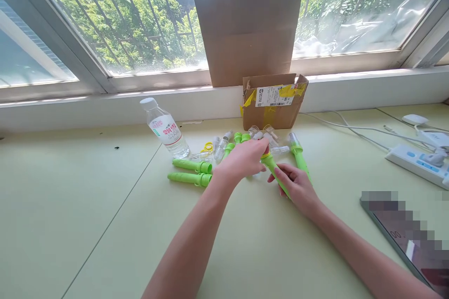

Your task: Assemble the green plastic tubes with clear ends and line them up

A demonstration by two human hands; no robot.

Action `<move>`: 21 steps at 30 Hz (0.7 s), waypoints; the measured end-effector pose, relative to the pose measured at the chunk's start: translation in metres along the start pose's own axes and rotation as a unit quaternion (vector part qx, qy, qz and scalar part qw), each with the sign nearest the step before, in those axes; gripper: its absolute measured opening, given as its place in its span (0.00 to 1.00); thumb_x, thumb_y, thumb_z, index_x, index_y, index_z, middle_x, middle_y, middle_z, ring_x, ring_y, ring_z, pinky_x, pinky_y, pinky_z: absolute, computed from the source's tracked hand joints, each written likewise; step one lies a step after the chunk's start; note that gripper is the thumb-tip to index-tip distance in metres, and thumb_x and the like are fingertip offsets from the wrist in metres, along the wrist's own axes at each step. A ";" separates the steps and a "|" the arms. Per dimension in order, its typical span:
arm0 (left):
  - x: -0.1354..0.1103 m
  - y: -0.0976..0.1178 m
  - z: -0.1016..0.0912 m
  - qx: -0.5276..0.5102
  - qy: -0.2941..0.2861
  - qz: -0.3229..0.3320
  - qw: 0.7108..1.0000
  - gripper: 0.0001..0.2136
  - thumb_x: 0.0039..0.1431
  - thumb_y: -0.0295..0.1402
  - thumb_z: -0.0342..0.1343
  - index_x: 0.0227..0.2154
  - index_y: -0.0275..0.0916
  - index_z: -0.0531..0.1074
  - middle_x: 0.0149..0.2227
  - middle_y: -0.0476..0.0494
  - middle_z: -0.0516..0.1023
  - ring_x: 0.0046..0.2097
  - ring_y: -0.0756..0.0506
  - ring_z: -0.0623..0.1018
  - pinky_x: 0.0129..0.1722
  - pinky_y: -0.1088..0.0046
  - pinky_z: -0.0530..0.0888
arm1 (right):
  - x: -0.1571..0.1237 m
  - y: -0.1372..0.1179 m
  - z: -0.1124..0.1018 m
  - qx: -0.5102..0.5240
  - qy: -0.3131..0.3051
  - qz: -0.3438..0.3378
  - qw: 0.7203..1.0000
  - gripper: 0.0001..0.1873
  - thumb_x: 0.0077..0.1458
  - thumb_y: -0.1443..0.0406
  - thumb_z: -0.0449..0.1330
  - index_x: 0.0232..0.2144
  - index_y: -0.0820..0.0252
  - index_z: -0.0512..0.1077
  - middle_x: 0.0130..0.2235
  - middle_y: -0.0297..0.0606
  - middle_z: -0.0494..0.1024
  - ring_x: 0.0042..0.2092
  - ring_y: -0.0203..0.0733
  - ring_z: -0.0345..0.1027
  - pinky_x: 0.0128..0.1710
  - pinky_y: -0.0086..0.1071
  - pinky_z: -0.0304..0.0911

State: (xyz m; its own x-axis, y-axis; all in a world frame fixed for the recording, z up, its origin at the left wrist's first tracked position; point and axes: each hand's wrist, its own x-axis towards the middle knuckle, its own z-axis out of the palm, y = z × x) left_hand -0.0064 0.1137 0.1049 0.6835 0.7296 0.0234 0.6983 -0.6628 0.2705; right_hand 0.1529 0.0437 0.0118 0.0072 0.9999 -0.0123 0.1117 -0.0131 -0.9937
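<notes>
My right hand [298, 187] is wrapped around a bright green plastic tube [280, 180], holding it tilted, its top end toward my left hand. A yellow ring [266, 154] circles the top of that tube. Over this end, my left hand [245, 156] is closed with its fingers bent down; whatever it pinches is hidden. Just beyond the right hand lies another green tube with a clear ribbed cap [296, 148]. Left of my left wrist, two green tubes with threaded ends [191, 165] lie side by side. Yellow rings [207, 147] and clear ribbed caps [220, 148] lie behind them.
An upright water bottle [164, 128] stands left of the parts. Behind them is an open cardboard box [271, 110] against the sill. To the right are a white power strip [417, 164] with cables and a phone [393, 231] near the front.
</notes>
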 end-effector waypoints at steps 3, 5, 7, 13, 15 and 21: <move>0.002 0.002 0.001 0.018 0.011 0.002 1.000 0.07 0.52 0.25 0.53 0.34 0.41 0.64 0.34 0.48 0.74 0.35 0.46 0.73 0.27 0.73 0.61 | 0.001 0.001 -0.001 0.015 0.004 0.019 1.000 0.20 0.52 0.50 0.60 0.40 0.56 0.71 0.31 0.36 0.77 0.20 0.31 0.57 0.18 0.29 0.55; 0.002 0.003 0.001 0.021 0.021 0.008 1.000 0.05 0.54 0.26 0.52 0.33 0.40 0.64 0.33 0.47 0.74 0.35 0.46 0.73 0.27 0.73 0.61 | 0.002 0.003 -0.002 0.028 0.010 0.029 0.999 0.21 0.48 0.52 0.65 0.41 0.55 0.69 0.30 0.34 0.77 0.19 0.30 0.55 0.18 0.28 0.54; 0.003 0.003 0.000 0.016 0.036 0.018 0.999 0.03 0.55 0.28 0.52 0.33 0.40 0.64 0.33 0.48 0.74 0.35 0.46 0.73 0.28 0.74 0.62 | 0.003 0.004 -0.003 0.044 0.014 0.031 0.998 0.20 0.46 0.53 0.66 0.39 0.55 0.67 0.29 0.33 0.76 0.18 0.30 0.55 0.17 0.28 0.54; 0.002 0.001 0.002 -0.015 0.037 0.035 0.999 0.08 0.52 0.27 0.54 0.35 0.40 0.63 0.35 0.49 0.74 0.36 0.47 0.73 0.27 0.74 0.61 | 0.002 0.000 -0.006 0.067 -0.029 -0.003 0.997 0.16 0.54 0.52 0.59 0.37 0.58 0.72 0.32 0.37 0.76 0.22 0.32 0.60 0.22 0.30 0.58; 0.002 0.000 0.002 -0.019 0.030 0.031 0.999 0.08 0.52 0.26 0.54 0.35 0.40 0.63 0.35 0.49 0.74 0.36 0.47 0.73 0.27 0.74 0.62 | 0.002 -0.001 -0.006 0.066 -0.045 -0.007 0.997 0.17 0.56 0.52 0.57 0.37 0.59 0.73 0.31 0.37 0.75 0.23 0.33 0.61 0.24 0.30 0.59; 0.003 0.001 0.002 -0.014 0.033 0.006 0.999 0.04 0.54 0.29 0.55 0.32 0.40 0.65 0.33 0.48 0.75 0.35 0.46 0.73 0.28 0.74 0.62 | 0.003 0.001 -0.007 0.054 -0.034 0.003 0.998 0.19 0.56 0.51 0.56 0.39 0.58 0.73 0.32 0.36 0.74 0.20 0.30 0.55 0.18 0.28 0.52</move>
State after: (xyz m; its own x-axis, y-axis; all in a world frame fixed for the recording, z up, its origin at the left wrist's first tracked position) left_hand -0.0032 0.1148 0.1031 0.6753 0.7320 0.0901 0.6836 -0.6671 0.2961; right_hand 0.1598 0.0466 0.0120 -0.0596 0.9980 -0.0213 0.0050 -0.0210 -0.9998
